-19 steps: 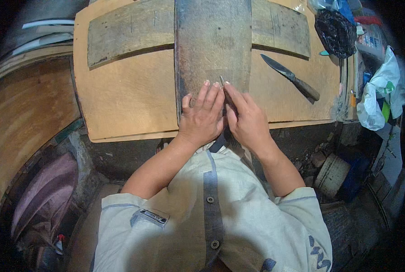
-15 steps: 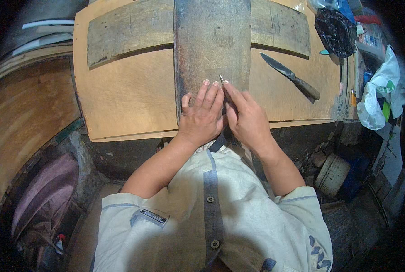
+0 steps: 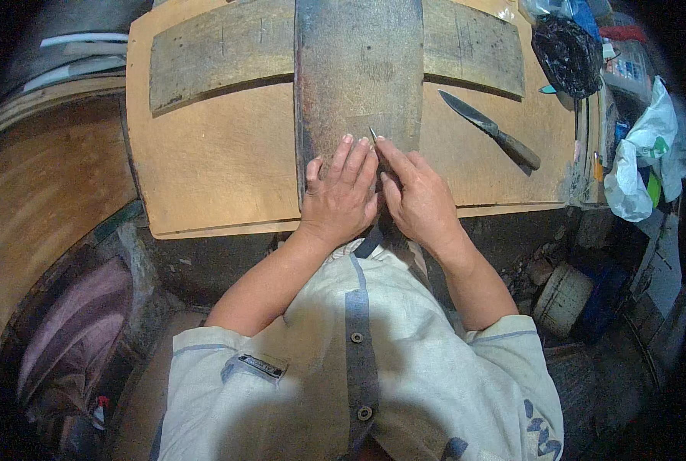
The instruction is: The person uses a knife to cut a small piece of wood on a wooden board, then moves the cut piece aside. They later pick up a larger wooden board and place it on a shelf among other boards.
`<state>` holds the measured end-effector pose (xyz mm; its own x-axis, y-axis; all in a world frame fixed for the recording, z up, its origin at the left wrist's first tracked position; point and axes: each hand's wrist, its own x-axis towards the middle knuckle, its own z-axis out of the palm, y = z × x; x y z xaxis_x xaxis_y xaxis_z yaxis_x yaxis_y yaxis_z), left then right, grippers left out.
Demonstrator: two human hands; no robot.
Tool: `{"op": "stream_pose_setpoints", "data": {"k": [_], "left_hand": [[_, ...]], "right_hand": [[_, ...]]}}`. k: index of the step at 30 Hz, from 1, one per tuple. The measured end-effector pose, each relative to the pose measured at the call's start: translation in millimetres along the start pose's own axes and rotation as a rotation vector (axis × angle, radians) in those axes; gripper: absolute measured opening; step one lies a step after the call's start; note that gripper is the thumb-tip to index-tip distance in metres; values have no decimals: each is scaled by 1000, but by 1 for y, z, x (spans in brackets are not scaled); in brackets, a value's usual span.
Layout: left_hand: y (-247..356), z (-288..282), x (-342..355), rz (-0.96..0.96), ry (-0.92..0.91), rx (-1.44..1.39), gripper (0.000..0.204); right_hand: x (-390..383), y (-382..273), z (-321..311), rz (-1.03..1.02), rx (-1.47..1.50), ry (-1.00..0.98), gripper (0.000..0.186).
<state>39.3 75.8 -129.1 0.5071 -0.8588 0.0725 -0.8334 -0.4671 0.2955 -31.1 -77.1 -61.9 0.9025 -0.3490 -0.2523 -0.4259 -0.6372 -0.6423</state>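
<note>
My left hand [image 3: 335, 196] lies palm down on a dark, worn board [image 3: 366, 65] at the centre, fingers stretched out and the little finger bent. My right hand [image 3: 412, 200], just beside it, grips a thin pointed metal tool [image 3: 373, 134], index finger along it, tip on the board by my left fingertips. Most of the tool is hidden by my hands. A knife [image 3: 493, 134] with a dark blade and wooden handle lies to the right on a light plywood sheet [image 3: 205, 161].
Two weathered planks [image 3: 220, 54] flank the centre board. A black plastic bag [image 3: 566, 58], a white plastic bag [image 3: 627, 180] and small items crowd the right edge. Pale strips [image 3: 82, 38] and a wooden panel [image 3: 59, 192] stand at left. A bucket [image 3: 562, 300] and purple cloth [image 3: 78, 323] are below.
</note>
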Motion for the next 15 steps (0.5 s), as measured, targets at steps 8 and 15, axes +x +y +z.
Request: {"op": "stream_pose_setpoints", "data": {"k": [8, 15], "left_hand": [[1, -1, 0, -7, -8, 2, 68], [2, -1, 1, -8, -2, -1, 67]], "right_hand": [[0, -1, -2, 6, 1, -13, 48], [-1, 2, -1, -9, 37, 2, 48]]}}
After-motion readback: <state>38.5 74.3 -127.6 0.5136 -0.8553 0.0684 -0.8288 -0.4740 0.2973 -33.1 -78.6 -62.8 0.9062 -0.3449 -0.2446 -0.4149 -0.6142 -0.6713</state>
